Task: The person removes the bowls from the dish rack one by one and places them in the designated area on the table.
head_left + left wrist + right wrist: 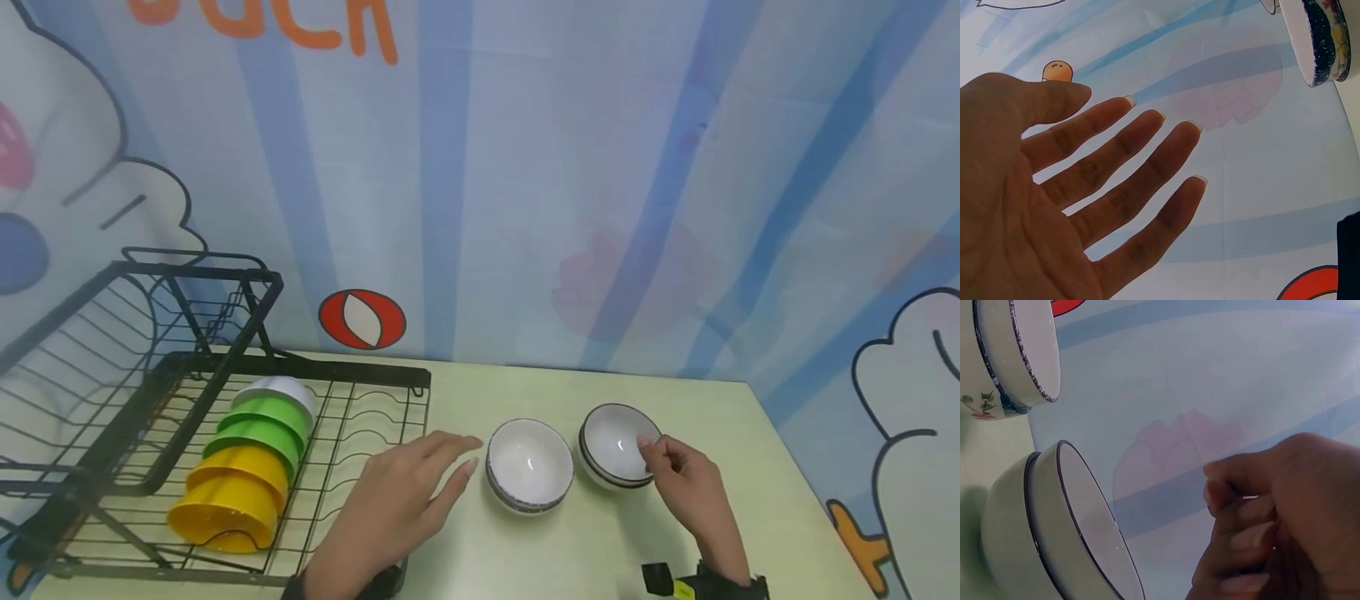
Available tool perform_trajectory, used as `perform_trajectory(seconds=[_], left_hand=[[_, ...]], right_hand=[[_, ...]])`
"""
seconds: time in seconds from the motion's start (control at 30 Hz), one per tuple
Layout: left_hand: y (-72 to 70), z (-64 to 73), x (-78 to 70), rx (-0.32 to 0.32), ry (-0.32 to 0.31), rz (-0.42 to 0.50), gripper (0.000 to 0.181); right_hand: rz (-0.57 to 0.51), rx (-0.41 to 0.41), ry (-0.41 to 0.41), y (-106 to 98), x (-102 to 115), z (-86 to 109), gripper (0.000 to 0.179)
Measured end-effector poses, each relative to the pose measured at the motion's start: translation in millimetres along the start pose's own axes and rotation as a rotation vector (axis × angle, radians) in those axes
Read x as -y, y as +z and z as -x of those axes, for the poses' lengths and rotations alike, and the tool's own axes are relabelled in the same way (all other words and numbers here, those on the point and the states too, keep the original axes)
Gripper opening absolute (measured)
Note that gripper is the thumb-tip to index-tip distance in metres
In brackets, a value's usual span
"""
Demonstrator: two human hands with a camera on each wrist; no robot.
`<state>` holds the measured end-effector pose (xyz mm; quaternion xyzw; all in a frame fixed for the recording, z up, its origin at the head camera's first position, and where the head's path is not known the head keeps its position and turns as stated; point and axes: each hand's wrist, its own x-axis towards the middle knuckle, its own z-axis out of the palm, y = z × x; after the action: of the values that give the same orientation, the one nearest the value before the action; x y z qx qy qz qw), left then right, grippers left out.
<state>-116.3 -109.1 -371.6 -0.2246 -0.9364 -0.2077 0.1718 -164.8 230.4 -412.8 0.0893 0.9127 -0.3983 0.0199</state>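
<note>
Two short stacks of white bowls stand on the table, seemingly two bowls in each. To the right of my left hand [393, 504] is the stack with speckled rims [528, 462]; the fingers are extended and apart from it, with an empty palm in the left wrist view. My right hand [690, 487] is by the right edge of the dark-rimmed stack [617, 442]. Its fingers are curled, the thumb against the index finger, holding nothing. In the right wrist view a gap separates that hand from the dark-rimmed bowls [1047, 519].
A black wire dish rack [356, 377] occupies the table's left side. Inside it leans a row of yellow bowls [232, 508], green bowls [262, 425] and a white one [281, 388]. Behind the pale table [757, 500] hangs a printed blue cloth [517, 208].
</note>
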Motion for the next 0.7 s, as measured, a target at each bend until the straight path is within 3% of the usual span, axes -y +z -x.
perform_trajectory(seconds=[0.27, 0.53, 0.7], left_hand=[[1.7, -0.3, 1.7, 0.003, -0.013, -0.034, 0.025], [0.8, 5.9, 10.5, 0.062, -0.108, -0.095, 0.025], [2.8, 9.7, 17.7, 0.091, -0.130, -0.109, 0.027]], right_hand=[[-0.021, -0.007, -0.062, 1, 0, 1.7, 0.051], [-0.016, -0.004, -0.081, 5, 3, 1.8, 0.049], [-0.009, 0.015, -0.089, 6, 2, 2.3, 0.050]])
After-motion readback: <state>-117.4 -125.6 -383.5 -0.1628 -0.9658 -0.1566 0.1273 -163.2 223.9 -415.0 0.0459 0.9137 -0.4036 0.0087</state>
